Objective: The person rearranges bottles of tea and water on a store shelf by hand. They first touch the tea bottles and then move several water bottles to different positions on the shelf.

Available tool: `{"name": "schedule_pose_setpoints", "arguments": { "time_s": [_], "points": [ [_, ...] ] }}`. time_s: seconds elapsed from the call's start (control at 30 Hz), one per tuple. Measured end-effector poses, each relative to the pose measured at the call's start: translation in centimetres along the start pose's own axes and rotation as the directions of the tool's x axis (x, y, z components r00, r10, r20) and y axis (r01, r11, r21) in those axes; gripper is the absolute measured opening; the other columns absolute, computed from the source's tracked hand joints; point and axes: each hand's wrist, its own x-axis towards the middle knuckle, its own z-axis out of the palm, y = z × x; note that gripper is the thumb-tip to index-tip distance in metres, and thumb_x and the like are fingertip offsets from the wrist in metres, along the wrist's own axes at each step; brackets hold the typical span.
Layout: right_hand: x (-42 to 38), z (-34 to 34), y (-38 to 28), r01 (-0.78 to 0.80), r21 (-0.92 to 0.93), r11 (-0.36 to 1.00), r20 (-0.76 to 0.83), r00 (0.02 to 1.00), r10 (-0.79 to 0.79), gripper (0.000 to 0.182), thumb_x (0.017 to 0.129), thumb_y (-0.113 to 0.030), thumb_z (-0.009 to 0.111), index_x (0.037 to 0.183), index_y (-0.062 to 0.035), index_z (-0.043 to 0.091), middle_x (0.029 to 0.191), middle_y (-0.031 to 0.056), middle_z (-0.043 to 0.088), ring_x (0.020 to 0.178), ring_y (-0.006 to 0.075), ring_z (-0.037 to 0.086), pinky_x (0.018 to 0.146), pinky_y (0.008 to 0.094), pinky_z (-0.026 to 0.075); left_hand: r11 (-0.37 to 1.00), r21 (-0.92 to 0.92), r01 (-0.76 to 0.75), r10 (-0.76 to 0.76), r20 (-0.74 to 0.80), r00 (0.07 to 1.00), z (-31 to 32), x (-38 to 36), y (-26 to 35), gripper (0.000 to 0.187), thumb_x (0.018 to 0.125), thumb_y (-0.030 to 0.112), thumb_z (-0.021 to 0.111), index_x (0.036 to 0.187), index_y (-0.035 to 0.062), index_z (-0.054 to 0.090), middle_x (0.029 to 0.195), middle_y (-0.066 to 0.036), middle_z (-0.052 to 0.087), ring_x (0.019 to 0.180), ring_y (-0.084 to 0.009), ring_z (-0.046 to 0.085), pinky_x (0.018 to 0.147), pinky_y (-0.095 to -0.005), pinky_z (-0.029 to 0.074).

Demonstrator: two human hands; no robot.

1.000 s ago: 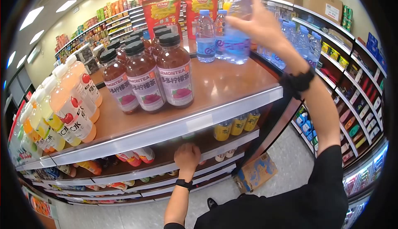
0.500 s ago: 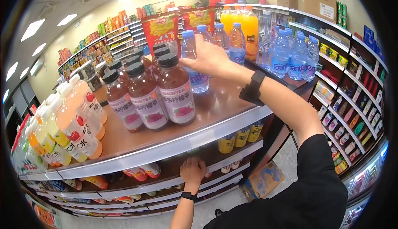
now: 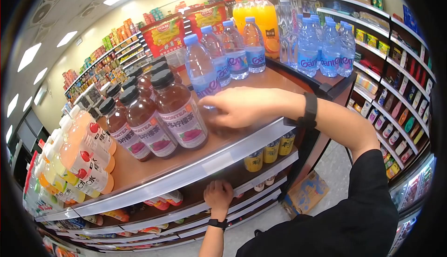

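My right hand (image 3: 228,107) is just above the brown shelf top, its loosely bent fingers apart and pointing left. It overlaps the base of the front clear water bottle (image 3: 201,73) and holds nothing visible; contact is unclear. To its left stand several dark-capped lemon tea bottles (image 3: 185,117) with purple-pictured labels. More blue-capped water bottles (image 3: 236,52) stand behind. My left hand (image 3: 218,194) is lower, at the front of the shelf below, with its fingers curled in and nothing visible in them.
Peach and yellow drink bottles (image 3: 88,157) stand at the left. Orange juice bottles (image 3: 269,26) and red snack bags (image 3: 164,36) are at the back. A price rail (image 3: 209,166) edges the top. Yellow cans (image 3: 270,152) sit below. A flattened cardboard box (image 3: 307,192) lies on the floor.
My right hand has moved down from the upper part of the front water bottle to near its base, and its fingers are off the bottle's upper part. The camera view has shifted.
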Motion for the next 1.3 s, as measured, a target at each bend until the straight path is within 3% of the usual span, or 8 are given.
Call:
{"name": "schedule_pose_setpoints", "arguments": {
  "time_s": [0.1,0.2,0.33,0.47,0.57,0.9,1.1,1.3],
  "points": [
    [1.8,1.6,0.6,0.061,-0.143,0.988,0.031,0.998,-0.057,0.051,0.099,-0.031,0.059,0.140,-0.0029,0.051,0.116,0.0253,0.067,0.111,0.0423,0.065,0.094,0.0492,0.052,0.999,-0.045,-0.005,0.004,-0.011,1.000,-0.1,0.2,0.2,0.012,0.082,0.013,0.066,0.072,0.0117,0.059,0.069,-0.007,0.061,0.063,-0.0310,0.061,0.055,-0.0451,0.045],
    [3.4,0.4,0.1,-0.112,-0.052,0.992,0.260,0.958,0.122,0.063,0.100,-0.035,0.057,0.152,-0.0020,0.040,0.133,0.0277,0.060,0.126,0.0421,0.057,0.103,0.0493,0.049,0.999,-0.031,0.009,-0.010,-0.022,1.000,0.1,0.2,0.2,0.014,0.082,0.013,0.066,0.071,0.0120,0.057,0.069,-0.007,0.060,0.062,-0.0309,0.060,0.054,-0.0452,0.045],
    [4.0,0.2,0.9,-0.079,-0.182,0.980,0.217,0.969,0.118,0.073,0.099,-0.037,0.059,0.157,-0.0025,0.032,0.132,0.0277,0.061,0.127,0.0411,0.058,0.102,0.0491,0.049,1.000,-0.007,0.006,-0.006,-0.022,1.000,0.2,0.1,0.1,0.017,0.083,0.013,0.065,0.069,0.0120,0.055,0.068,-0.007,0.059,0.061,-0.0308,0.059,0.054,-0.0452,0.044],
    [5.6,-1.1,2.1,-0.254,-0.111,0.961,0.339,0.899,0.277,0.083,0.095,-0.036,0.058,0.165,-0.0261,0.017,0.140,0.0280,0.057,0.130,0.0407,0.056,0.108,0.0478,0.046,1.000,-0.027,-0.004,0.004,-0.027,1.000,-0.2,0.5,0.4,0.018,0.083,0.012,0.065,0.069,0.0118,0.054,0.066,-0.007,0.058,0.060,-0.0305,0.059,0.053,-0.0451,0.044],
    [6.6,-0.6,3.3,-0.164,-0.141,0.976,0.306,0.931,0.200,0.085,0.094,-0.036,0.058,0.166,-0.0259,0.014,0.141,0.0289,0.057,0.132,0.0411,0.056,0.108,0.0472,0.045,1.000,-0.022,-0.013,0.012,-0.032,0.999,-0.1,0.4,0.3,0.019,0.083,0.012,0.066,0.068,0.0118,0.054,0.065,-0.007,0.057,0.059,-0.0305,0.058,0.052,-0.0451,0.043],
    [10.0,0.6,3.1,-0.228,-0.211,0.951,0.223,0.936,0.274,0.087,0.095,-0.041,0.059,0.166,-0.0223,0.013,0.142,0.0282,0.056,0.131,0.0423,0.055,0.108,0.0477,0.045,1.000,-0.025,-0.015,0.014,-0.025,1.000,0.1,0.2,-0.1,0.019,0.083,0.013,0.066,0.068,0.0124,0.054,0.065,-0.006,0.057,0.058,-0.0291,0.058,0.051,-0.0439,0.042],
    [10.1,0.8,2.9,-0.208,-0.262,0.942,0.236,0.933,0.272,0.082,0.096,-0.042,0.059,0.164,-0.0196,0.021,0.139,0.0254,0.060,0.128,0.0406,0.058,0.106,0.0486,0.046,0.998,-0.040,-0.043,0.042,-0.026,0.999,0.0,0.2,-0.1,0.015,0.081,0.015,0.067,0.071,0.0135,0.056,0.067,-0.005,0.058,0.059,-0.0281,0.059,0.052,-0.0429,0.043],
    [8.6,-0.3,1.1,-0.259,-0.214,0.942,0.226,0.925,0.306,0.075,0.096,-0.041,0.059,0.162,-0.0237,0.029,0.139,0.0235,0.061,0.127,0.0402,0.059,0.106,0.0490,0.047,0.998,-0.061,-0.030,0.029,-0.017,0.999,-0.1,0.2,0.1,0.012,0.080,0.015,0.067,0.071,0.0138,0.058,0.070,-0.005,0.061,0.063,-0.0282,0.061,0.055,-0.0436,0.045]
  ]
}}
